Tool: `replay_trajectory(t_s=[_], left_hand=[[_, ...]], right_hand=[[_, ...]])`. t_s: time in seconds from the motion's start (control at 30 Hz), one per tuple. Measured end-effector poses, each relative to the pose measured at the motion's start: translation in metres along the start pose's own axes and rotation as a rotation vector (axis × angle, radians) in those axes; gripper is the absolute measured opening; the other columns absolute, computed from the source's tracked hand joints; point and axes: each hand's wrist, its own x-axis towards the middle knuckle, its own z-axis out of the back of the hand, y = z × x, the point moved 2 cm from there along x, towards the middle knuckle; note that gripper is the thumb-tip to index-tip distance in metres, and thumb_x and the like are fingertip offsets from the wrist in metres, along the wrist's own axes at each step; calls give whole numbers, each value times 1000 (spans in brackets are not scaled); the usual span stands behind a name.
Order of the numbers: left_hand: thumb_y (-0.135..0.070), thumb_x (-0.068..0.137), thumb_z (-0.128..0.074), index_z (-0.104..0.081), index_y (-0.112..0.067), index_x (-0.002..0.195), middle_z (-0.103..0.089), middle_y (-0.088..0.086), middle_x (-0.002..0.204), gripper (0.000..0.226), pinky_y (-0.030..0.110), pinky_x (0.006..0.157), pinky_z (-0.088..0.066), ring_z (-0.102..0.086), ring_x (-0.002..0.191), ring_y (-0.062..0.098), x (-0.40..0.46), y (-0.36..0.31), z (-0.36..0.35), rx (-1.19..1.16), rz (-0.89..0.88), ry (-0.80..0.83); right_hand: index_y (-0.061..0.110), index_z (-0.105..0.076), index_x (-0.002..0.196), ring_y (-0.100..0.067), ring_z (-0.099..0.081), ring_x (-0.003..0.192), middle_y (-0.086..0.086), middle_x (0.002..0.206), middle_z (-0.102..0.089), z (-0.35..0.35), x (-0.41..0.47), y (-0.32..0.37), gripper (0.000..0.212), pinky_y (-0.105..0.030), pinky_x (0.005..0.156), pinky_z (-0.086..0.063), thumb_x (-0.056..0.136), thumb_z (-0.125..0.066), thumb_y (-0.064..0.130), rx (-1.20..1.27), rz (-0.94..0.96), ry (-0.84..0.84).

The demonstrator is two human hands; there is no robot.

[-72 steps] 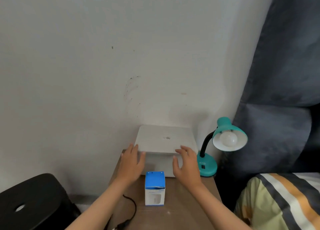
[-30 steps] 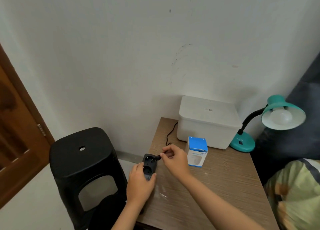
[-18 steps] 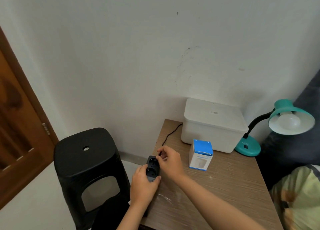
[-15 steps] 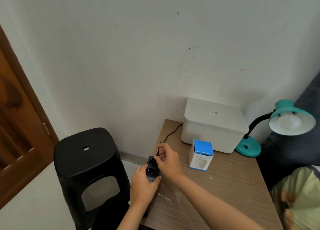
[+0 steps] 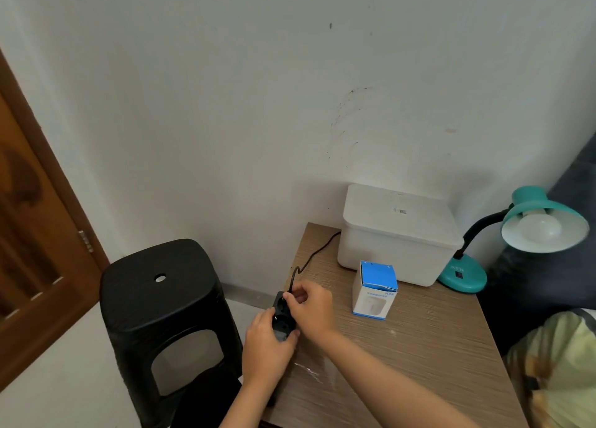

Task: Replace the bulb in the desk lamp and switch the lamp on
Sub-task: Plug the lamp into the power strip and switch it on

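Note:
A teal desk lamp stands at the table's back right, its shade tipped toward me with a white bulb in it, unlit. A blue-and-white bulb box stands upright mid-table. At the table's left edge my left hand grips a black socket strip. My right hand pinches the lamp's black plug at the strip's upper socket. The black cord runs from there behind the white box.
A white lidded box sits against the wall on the wooden table. A black plastic stool stands left of the table, a wooden door further left. Dark curtain and striped bedding lie at the right.
Both hands left the white box and moved to the table's left edge, taking up the socket strip and the plug. My view turned left. In the last half second the hands barely moved.

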Motion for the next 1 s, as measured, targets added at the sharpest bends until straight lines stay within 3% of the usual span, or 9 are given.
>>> replay_trajectory(t_s=[0.13, 0.43, 0.6, 0.7, 0.83, 1.0], left_hand=[[-39, 69, -74, -58, -24, 107, -58, -10, 97, 43, 29, 77, -53, -57, 93, 10, 1, 2, -1, 7, 6, 5], [-32, 72, -74, -57, -19, 111, -53, -12, 98, 44, 20, 73, -41, -51, 91, 7, -1, -2, 1, 19, -2, -5], [-35, 74, -73, -52, -13, 123, -56, -4, 114, 58, 20, 79, -41, -53, 106, 13, -1, -1, 0, 37, 37, -1], [-33, 74, -74, -53, -12, 121, -58, -1, 113, 55, 20, 77, -40, -53, 102, 12, -1, -2, 0, 33, 34, 4], [-33, 74, -74, -53, -11, 123, -58, 0, 116, 57, 20, 79, -38, -51, 104, 10, -2, -5, 2, 35, 36, 6], [-35, 73, -74, -53, -12, 122, -58, -2, 115, 58, 22, 82, -44, -54, 106, 14, -2, -4, 2, 46, 39, 3]], right_hand=[[15, -71, 86, -2, -54, 64, 7, 74, -62, 0, -1, 1, 8, -7, 58, -41, 78, -71, 18, -12, -17, -3], [14, -73, 85, 3, -52, 60, 6, 75, -66, 1, 4, 2, 11, -4, 52, -39, 78, -70, 22, -50, -49, 42], [10, -71, 77, -7, -53, 59, 3, 68, -63, 11, 3, -4, 12, -18, 57, -42, 78, -69, 23, -87, -37, 73], [9, -68, 75, -12, -54, 63, 2, 67, -61, 13, 3, -4, 15, -20, 55, -39, 79, -68, 23, -141, 32, 107], [8, -68, 76, -13, -56, 64, -2, 69, -63, 12, 6, -3, 11, -28, 62, -48, 80, -67, 19, -134, 40, 151], [11, -69, 83, -7, -56, 66, 4, 73, -63, 11, 8, -5, 8, -13, 56, -41, 81, -67, 19, -131, 40, 220]])
